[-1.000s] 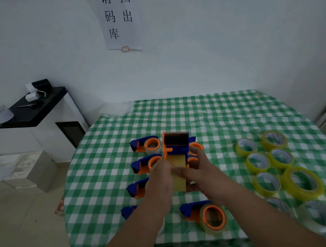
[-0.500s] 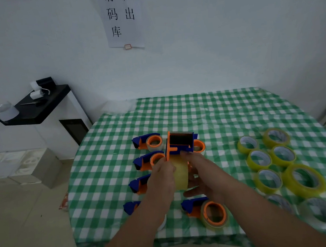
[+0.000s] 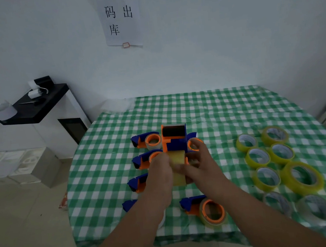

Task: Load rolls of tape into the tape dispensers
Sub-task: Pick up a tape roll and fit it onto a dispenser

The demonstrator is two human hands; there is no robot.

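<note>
Holding a tape dispenser point(image 3: 174, 140) raised over the middle of the table point(image 3: 226, 106) — orange-and-blue body, head end pointing away from the camera, a yellowish roll of tape point(image 3: 177, 167) seated edge-on in its near end between the two hands. Left hand point(image 3: 160, 176): fingers curled against the left side of the roll and dispenser, gripping. Right hand point(image 3: 202, 166): thumb lying across the roll's face, other fingers curled round the right side, index finger raised near an orange hub behind it.

Loaded dispensers on the green checked cloth: one at far left point(image 3: 147, 141) with an orange hub and clear roll in it; a second point(image 3: 145, 160) just below it, partly behind the left hand; a third point(image 3: 138, 183) mostly hidden by the left wrist, contents not visible; a fourth point(image 3: 129, 205) showing only its blue tip; a fifth point(image 3: 205, 209) near the front edge, carrying a clear roll on its orange hub.

Loose rolls at right, well apart from the dispensers — yellow rolls point(image 3: 259, 156) lying flat in a cluster, a larger yellow one point(image 3: 302, 177), and two clear rolls point(image 3: 316, 209) near the front corner.
</note>
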